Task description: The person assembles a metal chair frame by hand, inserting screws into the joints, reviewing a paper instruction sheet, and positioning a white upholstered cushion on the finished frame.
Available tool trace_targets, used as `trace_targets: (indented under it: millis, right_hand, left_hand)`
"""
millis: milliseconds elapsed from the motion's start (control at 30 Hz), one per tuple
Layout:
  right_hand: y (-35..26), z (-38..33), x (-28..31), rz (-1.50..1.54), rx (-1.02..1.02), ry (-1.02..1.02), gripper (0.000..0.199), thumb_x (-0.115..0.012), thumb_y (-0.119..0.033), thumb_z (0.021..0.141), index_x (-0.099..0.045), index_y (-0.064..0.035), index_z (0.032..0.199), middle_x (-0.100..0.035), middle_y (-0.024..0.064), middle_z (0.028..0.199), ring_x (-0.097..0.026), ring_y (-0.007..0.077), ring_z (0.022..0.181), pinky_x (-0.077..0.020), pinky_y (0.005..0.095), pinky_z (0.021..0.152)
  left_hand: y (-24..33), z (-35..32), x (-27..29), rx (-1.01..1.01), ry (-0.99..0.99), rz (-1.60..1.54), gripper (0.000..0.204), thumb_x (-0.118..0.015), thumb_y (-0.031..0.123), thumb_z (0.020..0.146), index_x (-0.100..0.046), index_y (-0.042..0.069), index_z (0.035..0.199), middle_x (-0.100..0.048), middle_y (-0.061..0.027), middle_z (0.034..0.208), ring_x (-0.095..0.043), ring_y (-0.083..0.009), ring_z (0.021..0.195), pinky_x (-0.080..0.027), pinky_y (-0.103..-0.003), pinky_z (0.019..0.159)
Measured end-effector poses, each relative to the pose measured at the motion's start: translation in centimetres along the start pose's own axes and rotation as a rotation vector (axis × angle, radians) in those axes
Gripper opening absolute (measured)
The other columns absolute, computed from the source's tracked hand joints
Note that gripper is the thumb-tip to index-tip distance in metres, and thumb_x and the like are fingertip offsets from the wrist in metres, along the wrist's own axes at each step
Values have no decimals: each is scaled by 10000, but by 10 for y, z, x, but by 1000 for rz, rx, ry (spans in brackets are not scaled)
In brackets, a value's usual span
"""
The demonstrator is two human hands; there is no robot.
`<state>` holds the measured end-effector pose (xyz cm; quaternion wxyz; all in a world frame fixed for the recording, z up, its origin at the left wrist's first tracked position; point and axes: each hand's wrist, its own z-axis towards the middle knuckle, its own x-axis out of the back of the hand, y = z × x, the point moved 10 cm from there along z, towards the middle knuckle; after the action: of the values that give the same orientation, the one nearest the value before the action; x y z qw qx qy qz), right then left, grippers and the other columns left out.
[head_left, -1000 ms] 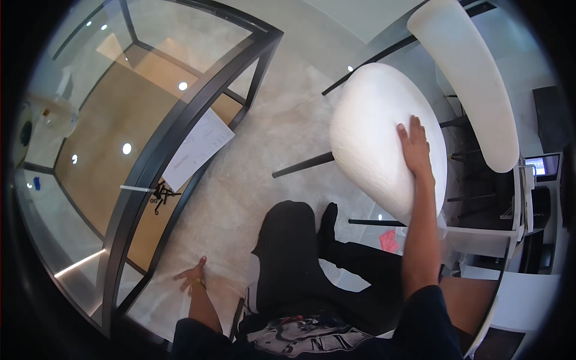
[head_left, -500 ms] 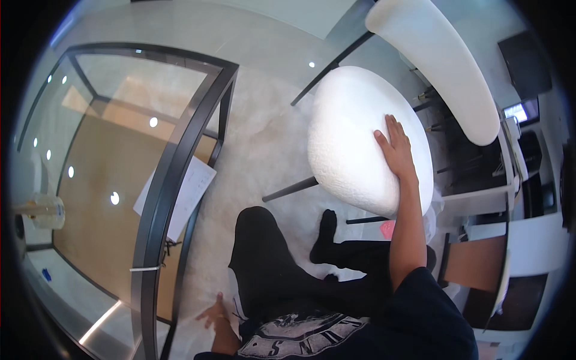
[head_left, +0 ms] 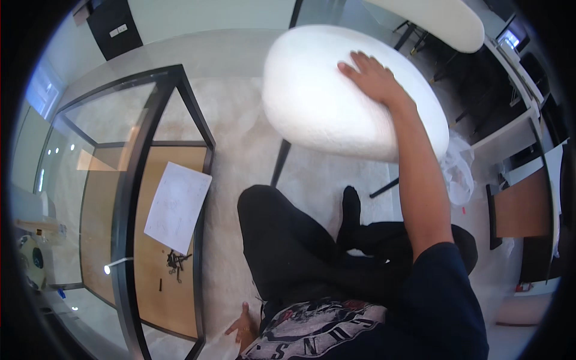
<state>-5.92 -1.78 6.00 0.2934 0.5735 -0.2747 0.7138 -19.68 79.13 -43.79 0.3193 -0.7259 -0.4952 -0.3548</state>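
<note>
I sit on a pale carpet [head_left: 240, 138] with my legs in black trousers [head_left: 294, 246] folded in front of me. My right hand [head_left: 372, 78] lies flat, fingers spread, on the rounded white fuzzy seat of a chair [head_left: 324, 96] that stands on thin black legs [head_left: 279, 163]. My left hand [head_left: 243, 327] rests on the carpet beside my left hip, fingers apart, holding nothing. A second white seat shell [head_left: 438, 21] lies beyond the chair.
A glass-topped table with a black metal frame [head_left: 123, 198] stands to my left. Under it lie a sheet of paper [head_left: 177, 207] and small dark screws [head_left: 175, 263] on a brown board. Crumpled clear plastic [head_left: 459, 171] and furniture pieces sit at the right.
The view has swung, so the white seat now sits higher and more central. My right hand stays flat on it. My left hand remains on the carpet by my hip.
</note>
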Motion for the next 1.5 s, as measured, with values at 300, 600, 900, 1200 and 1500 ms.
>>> trace_targets:
  millis: [300,600,900,1200,1500]
  right_hand:
    - [21,-15,30,593,58,106,861,-341,-742,987,-394,-102,1560,-318,196,1631,-304,352,1509,-232,472,1229]
    - [108,-78,153,676,252,240,867,-340,-640,1044,-271,49,1566,-242,238,1648,-206,369,1536,-150,446,1256]
    - [164,-70,67,811,30,78,841,-461,-697,977,-490,-16,1470,-549,212,1408,-497,370,1329,-397,460,1105]
    - [131,-86,45,277,255,218,599,-606,-482,962,-621,-22,1345,-588,213,1406,-533,362,1328,-380,422,1144]
    - [128,-107,51,312,170,149,587,-563,-475,1008,-560,-55,1418,-544,215,1450,-521,378,1337,-403,446,1124]
  left_hand:
    - [-1,14,-1,-5,-121,-156,1759,-897,753,466,375,137,1514,227,-335,1610,-18,-595,1475,-179,-835,1050]
    - [9,-19,-1,-65,-246,-267,1746,-923,689,500,415,158,1489,305,-291,1607,6,-593,1480,-116,-845,1053]
    - [19,-50,-23,-94,-538,-344,1558,-815,676,698,461,191,1449,-116,-110,1706,-43,-467,1543,55,-846,1027]
    - [26,-3,-14,-194,-367,-344,1527,-819,632,724,419,143,1472,-51,-223,1685,-45,-478,1537,-25,-804,1081]
    - [14,-34,23,-127,-144,-124,1612,-873,625,643,394,96,1487,150,-316,1639,2,-536,1514,-124,-745,1143]
